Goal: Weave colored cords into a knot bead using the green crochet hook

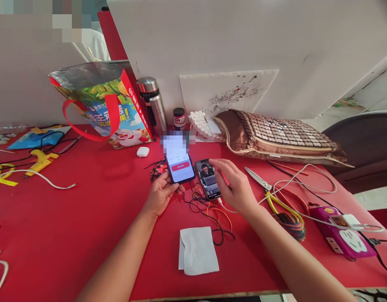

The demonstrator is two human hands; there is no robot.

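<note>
My left hand [162, 192] grips a smartphone [181, 170] by its lower end; the lit screen shows a red button, and its top is blurred out. A second phone [209, 180] lies beside it on the red table, showing a picture of a person, with a white charging cable [223, 205] in its lower end. My right hand [232, 182] is over that phone's right edge, fingers apart and holding nothing; I cannot tell whether they touch the phone. Black and orange cords [216, 216] lie tangled below the phones. A folded white tissue [199, 251] rests nearer to me.
Scissors [259, 179], a bundle of coloured thread [290, 226] and a purple power strip [342, 235] lie on the right. Behind stand a shopping bag [130, 109], a steel thermos [155, 107] and a brown beaded cushion [284, 134]. A yellow glue gun [42, 161] lies left.
</note>
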